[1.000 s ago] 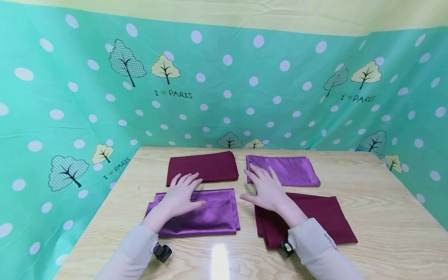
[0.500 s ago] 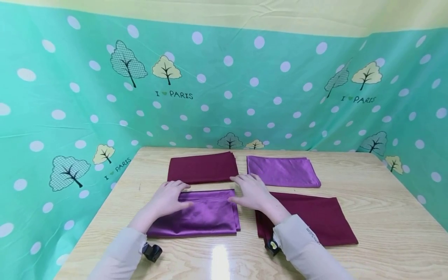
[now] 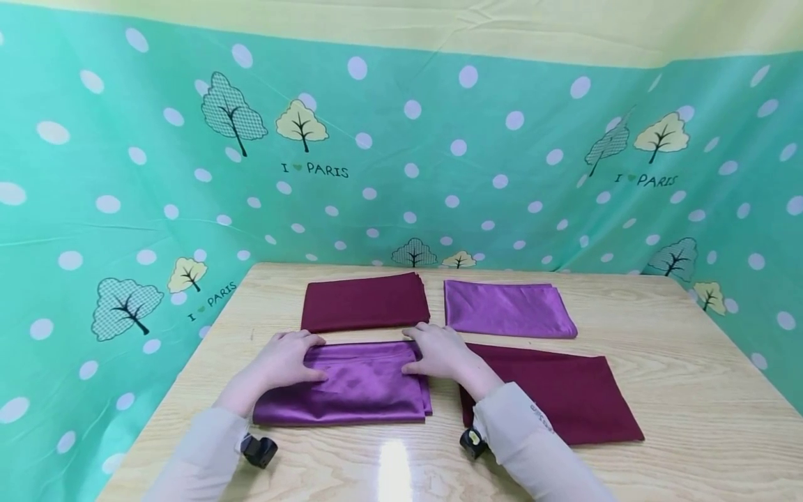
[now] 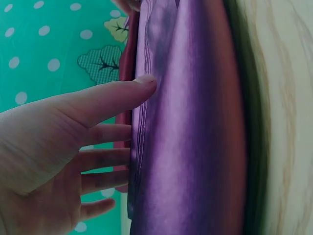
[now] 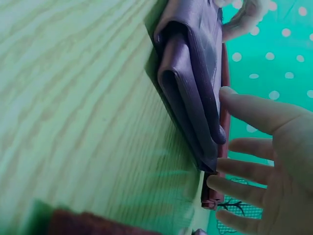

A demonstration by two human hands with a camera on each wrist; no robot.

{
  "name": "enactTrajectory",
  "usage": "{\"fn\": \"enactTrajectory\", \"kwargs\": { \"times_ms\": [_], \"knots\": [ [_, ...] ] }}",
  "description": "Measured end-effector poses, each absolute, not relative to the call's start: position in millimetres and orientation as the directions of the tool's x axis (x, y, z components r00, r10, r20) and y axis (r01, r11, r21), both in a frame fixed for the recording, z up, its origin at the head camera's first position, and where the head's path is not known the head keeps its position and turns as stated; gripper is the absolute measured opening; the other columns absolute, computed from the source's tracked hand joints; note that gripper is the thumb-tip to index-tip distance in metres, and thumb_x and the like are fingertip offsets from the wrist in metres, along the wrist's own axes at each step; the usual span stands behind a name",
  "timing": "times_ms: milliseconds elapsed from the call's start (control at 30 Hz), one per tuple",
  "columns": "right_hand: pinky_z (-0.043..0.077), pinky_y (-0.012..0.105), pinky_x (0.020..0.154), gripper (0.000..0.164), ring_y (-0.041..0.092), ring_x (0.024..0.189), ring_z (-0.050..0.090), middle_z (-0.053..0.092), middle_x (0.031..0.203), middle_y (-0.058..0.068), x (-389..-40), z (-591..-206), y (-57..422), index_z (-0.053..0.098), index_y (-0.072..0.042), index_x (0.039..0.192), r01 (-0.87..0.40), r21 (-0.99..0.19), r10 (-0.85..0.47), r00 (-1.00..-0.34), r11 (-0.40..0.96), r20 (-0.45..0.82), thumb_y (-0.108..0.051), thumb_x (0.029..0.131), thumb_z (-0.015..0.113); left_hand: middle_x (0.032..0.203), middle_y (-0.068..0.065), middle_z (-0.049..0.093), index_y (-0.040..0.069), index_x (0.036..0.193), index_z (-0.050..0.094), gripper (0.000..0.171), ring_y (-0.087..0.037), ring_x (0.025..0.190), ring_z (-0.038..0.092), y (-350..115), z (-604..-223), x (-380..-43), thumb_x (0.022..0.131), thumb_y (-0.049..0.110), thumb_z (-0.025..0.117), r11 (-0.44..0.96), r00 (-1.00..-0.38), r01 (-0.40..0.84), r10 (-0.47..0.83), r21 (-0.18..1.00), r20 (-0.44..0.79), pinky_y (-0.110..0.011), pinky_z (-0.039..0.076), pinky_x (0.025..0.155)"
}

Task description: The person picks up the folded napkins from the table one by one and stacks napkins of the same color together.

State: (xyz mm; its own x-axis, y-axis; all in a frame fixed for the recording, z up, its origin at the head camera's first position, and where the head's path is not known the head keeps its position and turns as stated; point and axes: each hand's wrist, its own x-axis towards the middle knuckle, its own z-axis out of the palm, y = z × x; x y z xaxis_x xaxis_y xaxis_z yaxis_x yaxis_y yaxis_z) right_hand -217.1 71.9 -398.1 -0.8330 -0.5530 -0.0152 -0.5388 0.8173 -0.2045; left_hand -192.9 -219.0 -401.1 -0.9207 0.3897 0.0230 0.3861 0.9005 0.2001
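Pale grey sleeves [image 3: 210, 446] are nearest, each with a small black device [image 3: 258, 452] at its cuff. Beyond them, a folded purple satin cloth [image 3: 370, 392] lies on the wooden table [image 3: 696, 362], between both hands. The left hand [image 3: 282, 362] is at its left end, the right hand [image 3: 439, 354] near its right end. Both have thumb well apart from almost straight fingers and grip nothing; whether the thumbs touch the satin, I cannot tell. A folded maroon cloth [image 3: 558, 394] lies to the right, partly behind the right forearm. Farther are another maroon cloth [image 3: 365, 303], left, and a lighter purple cloth [image 3: 508, 308], right. Behind hangs a green dotted curtain [image 3: 383, 157].
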Motion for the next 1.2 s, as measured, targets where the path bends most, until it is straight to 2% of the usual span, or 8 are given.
{"fn": "enactTrajectory", "kwargs": {
  "times_ms": [233, 400, 567, 800, 1067, 1200],
  "knots": [
    [0.041, 0.046, 0.092, 0.067, 0.027, 0.115, 0.050, 0.052, 0.127, 0.008, -219.4, -402.9, 70.1, 0.051, -0.014, 0.129, -0.516, -0.209, -0.538, -0.841, 0.831, -0.060, -0.047, 0.074, 0.068, 0.113, -0.011, 0.055, 0.006, 0.121, 0.054, 0.077, -0.035, 0.105, 0.052, -223.1, -397.1, -192.4, 0.057, 0.038, 0.081, 0.880, -0.902, 0.397, 0.426, 0.260, -0.064, -0.057, 0.035, 0.088],
    [0.045, 0.042, 0.084, 0.064, 0.024, 0.106, 0.052, 0.054, 0.117, 0.006, -220.1, -407.0, 66.8, 0.056, -0.015, 0.124, -0.532, -0.187, -0.550, -0.833, 0.826, -0.057, -0.047, 0.071, 0.071, 0.109, -0.008, 0.054, 0.006, 0.120, 0.055, 0.076, -0.035, 0.104, 0.052, -225.4, -399.3, -191.8, 0.056, 0.035, 0.082, 0.878, -0.899, 0.396, 0.430, 0.270, -0.080, -0.057, 0.034, 0.090],
    [0.046, 0.038, 0.078, 0.059, 0.021, 0.100, 0.052, 0.053, 0.110, 0.003, -220.9, -406.9, 65.1, 0.060, -0.015, 0.119, -0.531, -0.192, -0.550, -0.833, 0.825, -0.062, -0.045, 0.070, 0.073, 0.104, -0.005, 0.053, 0.007, 0.117, 0.058, 0.073, -0.033, 0.101, 0.053, -226.8, -402.3, -192.8, 0.054, 0.034, 0.083, 0.872, -0.901, 0.400, 0.431, 0.284, -0.053, -0.057, 0.035, 0.087],
    [0.047, 0.037, 0.079, 0.051, 0.022, 0.100, 0.053, 0.053, 0.110, 0.003, -223.9, -402.8, 64.4, 0.062, -0.016, 0.117, -0.521, -0.179, -0.539, -0.839, 0.834, -0.068, -0.040, 0.072, 0.073, 0.105, -0.007, 0.055, 0.007, 0.111, 0.061, 0.065, -0.033, 0.101, 0.053, -225.9, -402.7, -197.6, 0.056, 0.032, 0.083, 0.868, -0.909, 0.390, 0.417, 0.308, -0.024, -0.055, 0.034, 0.087],
    [0.047, 0.038, 0.078, 0.048, 0.022, 0.099, 0.053, 0.055, 0.107, 0.002, -224.9, -401.4, 63.5, 0.063, -0.016, 0.113, -0.523, -0.168, -0.538, -0.841, 0.836, -0.058, -0.037, 0.072, 0.074, 0.102, -0.006, 0.055, 0.008, 0.106, 0.063, 0.053, -0.031, 0.098, 0.055, -226.2, -403.2, -205.2, 0.060, 0.028, 0.081, 0.861, -0.904, 0.401, 0.427, 0.311, -0.016, -0.052, 0.039, 0.080],
    [0.047, 0.038, 0.078, 0.046, 0.022, 0.099, 0.053, 0.055, 0.106, 0.001, -225.7, -402.1, 63.7, 0.063, -0.016, 0.112, -0.516, -0.184, -0.533, -0.844, 0.836, -0.054, -0.036, 0.072, 0.074, 0.099, -0.005, 0.056, 0.008, 0.106, 0.063, 0.049, -0.029, 0.095, 0.055, -229.2, -404.6, -209.0, 0.063, 0.024, 0.080, 0.859, -0.905, 0.394, 0.424, 0.327, -0.023, -0.050, 0.040, 0.080]
  ]
}}
